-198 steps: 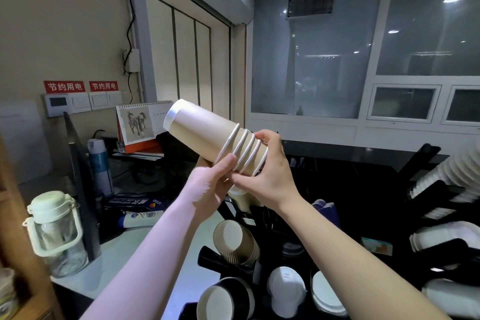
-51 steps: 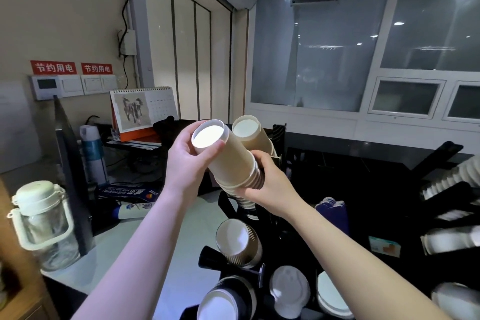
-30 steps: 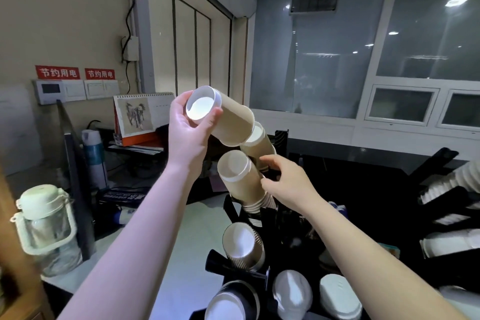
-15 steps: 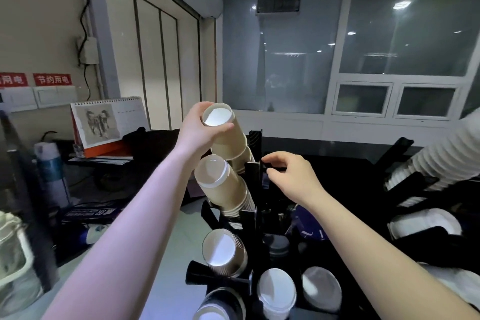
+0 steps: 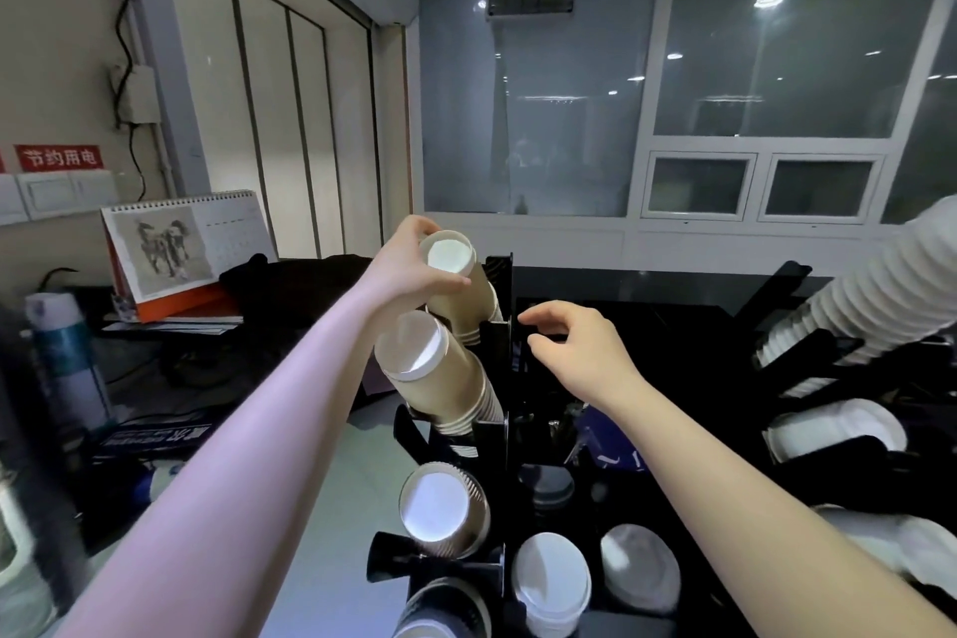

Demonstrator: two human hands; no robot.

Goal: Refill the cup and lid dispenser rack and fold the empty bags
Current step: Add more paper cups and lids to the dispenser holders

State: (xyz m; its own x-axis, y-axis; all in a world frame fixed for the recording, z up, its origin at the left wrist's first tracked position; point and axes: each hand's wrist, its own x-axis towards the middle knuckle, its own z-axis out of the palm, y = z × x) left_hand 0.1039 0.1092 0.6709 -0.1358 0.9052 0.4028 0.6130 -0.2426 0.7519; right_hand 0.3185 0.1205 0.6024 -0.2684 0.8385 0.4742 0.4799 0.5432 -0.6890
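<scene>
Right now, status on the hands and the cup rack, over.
Left hand grips top cup stack, seating it in rack. Right hand loosely curled by rack top, holding nothing. Second stack already slotted below. Nothing seen blocking.

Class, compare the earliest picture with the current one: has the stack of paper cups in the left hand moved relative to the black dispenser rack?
Yes. The cup stack held by the left hand has come down into the top slot of the black rack.
</scene>
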